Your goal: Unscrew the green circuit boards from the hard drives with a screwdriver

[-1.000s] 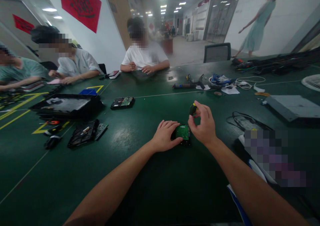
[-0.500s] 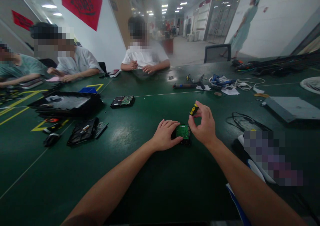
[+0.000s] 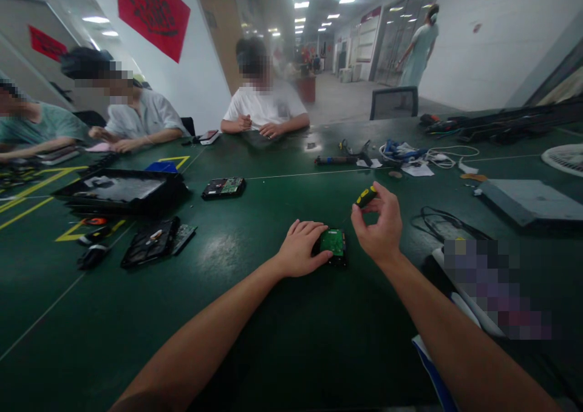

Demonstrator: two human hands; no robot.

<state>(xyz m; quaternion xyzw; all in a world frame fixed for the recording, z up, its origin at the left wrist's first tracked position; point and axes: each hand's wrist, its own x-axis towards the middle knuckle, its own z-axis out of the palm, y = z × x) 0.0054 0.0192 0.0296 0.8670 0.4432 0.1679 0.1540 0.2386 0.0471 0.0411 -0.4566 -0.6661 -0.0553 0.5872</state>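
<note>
My left hand [image 3: 300, 249] rests over the left part of a hard drive [image 3: 334, 242], holding it against the table between thumb and fingers. The drive's green circuit board faces up; its left side is hidden under the hand. My right hand [image 3: 381, 223] is raised to the right of the drive, its fingers closed on the yellow and black handle of a screwdriver [image 3: 365, 195]. The handle tilts up to the right, and the thin shaft points down to the left. Its tip is too faint to place exactly, near the drive's far right corner.
Another drive [image 3: 223, 187] lies further left. Opened black casing parts [image 3: 152, 242] and a black tray [image 3: 122, 190] are at the left. Right are a grey metal box [image 3: 532, 199], black cables [image 3: 437, 217] and tangled wires [image 3: 405, 149]. Several people sit across the green table [image 3: 255, 315].
My right hand has drawn back to the right with the screwdriver, whose handle now leans more to the right. My left hand stays on the drive. In the background a walking person has moved left.
</note>
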